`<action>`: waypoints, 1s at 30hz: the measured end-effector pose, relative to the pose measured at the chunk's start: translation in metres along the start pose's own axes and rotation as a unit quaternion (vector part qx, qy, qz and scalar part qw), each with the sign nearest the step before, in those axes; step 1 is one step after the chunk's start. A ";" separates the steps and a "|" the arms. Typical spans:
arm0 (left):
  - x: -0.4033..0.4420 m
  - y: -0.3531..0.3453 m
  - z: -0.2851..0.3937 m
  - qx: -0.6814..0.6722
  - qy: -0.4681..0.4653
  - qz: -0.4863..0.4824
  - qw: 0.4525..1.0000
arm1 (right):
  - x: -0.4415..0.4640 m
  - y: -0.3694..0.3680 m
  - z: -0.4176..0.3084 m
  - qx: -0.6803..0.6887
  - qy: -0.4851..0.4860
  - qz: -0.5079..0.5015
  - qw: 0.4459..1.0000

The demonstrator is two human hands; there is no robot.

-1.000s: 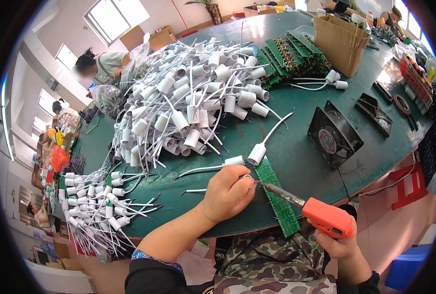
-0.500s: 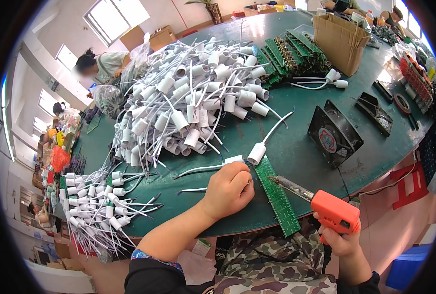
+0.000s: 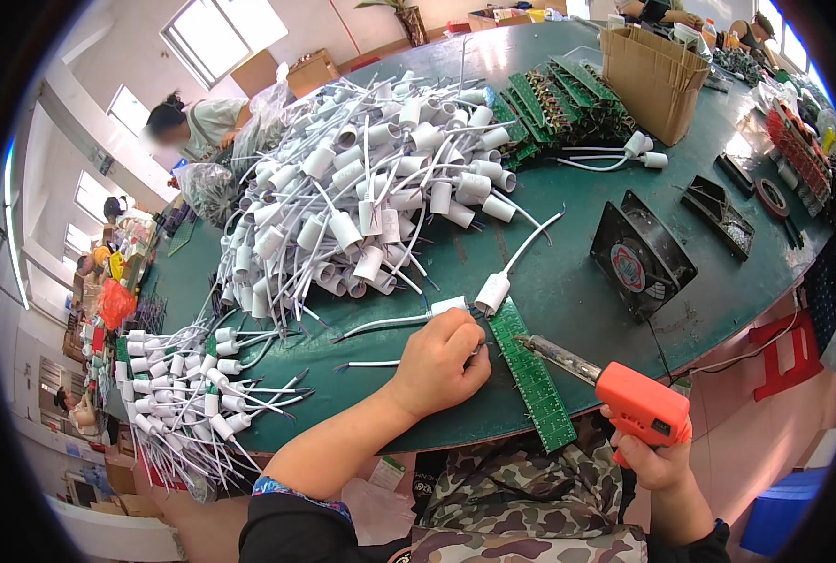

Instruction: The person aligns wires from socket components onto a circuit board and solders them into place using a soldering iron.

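1. Soldering seems to be the step in hand: the iron [image 3: 645, 403] is held in the closed grip of the right hand [image 3: 655, 457], its tip over the board [image 3: 538, 387]; contact cannot be told.
2. The left hand [image 3: 444, 364] is curled closed beside the board; whatever is pinched is hidden.
3. The board is laid at the worktop's [image 3: 563, 277] near edge, a socket [image 3: 493, 294] at its far end.
4. For the next move, a steady tip seems to be called for.
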State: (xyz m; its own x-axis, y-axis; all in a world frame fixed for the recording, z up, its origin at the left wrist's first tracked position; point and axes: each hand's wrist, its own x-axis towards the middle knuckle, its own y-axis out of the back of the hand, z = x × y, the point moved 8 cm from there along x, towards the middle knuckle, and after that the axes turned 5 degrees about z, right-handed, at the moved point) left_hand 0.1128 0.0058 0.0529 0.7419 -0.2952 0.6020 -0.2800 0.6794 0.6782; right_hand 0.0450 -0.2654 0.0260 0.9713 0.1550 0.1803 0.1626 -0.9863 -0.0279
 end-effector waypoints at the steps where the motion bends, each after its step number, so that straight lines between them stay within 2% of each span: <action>1: 0.000 0.000 0.000 0.001 -0.003 -0.001 1.000 | 0.000 0.000 0.000 0.004 0.002 0.001 1.000; 13: 0.000 -0.001 -0.003 0.000 -0.002 -0.010 1.000 | 0.003 -0.002 0.002 0.032 0.038 -0.004 0.999; 17: -0.001 -0.002 -0.004 -0.001 0.004 -0.012 1.000 | 0.003 -0.002 0.000 0.060 -0.004 -0.007 0.998; 22: -0.003 -0.005 -0.008 -0.006 0.017 -0.023 1.000 | 0.003 0.000 0.002 0.016 0.045 -0.005 0.999; 27: -0.005 -0.009 -0.011 -0.018 0.044 -0.061 0.997 | 0.001 0.002 -0.001 0.022 0.009 0.002 1.000; 30: -0.008 -0.007 -0.008 -0.004 0.007 -0.065 0.998 | 0.000 0.003 -0.001 0.015 0.018 0.005 1.000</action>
State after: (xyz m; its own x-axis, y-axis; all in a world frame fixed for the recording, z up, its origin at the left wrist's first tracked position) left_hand 0.1137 0.0085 0.0401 0.7796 -0.3717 0.5041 -0.1765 0.6419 0.7462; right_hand 0.0455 -0.2687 0.0271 0.9660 0.1419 0.2161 0.1580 -0.9857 -0.0592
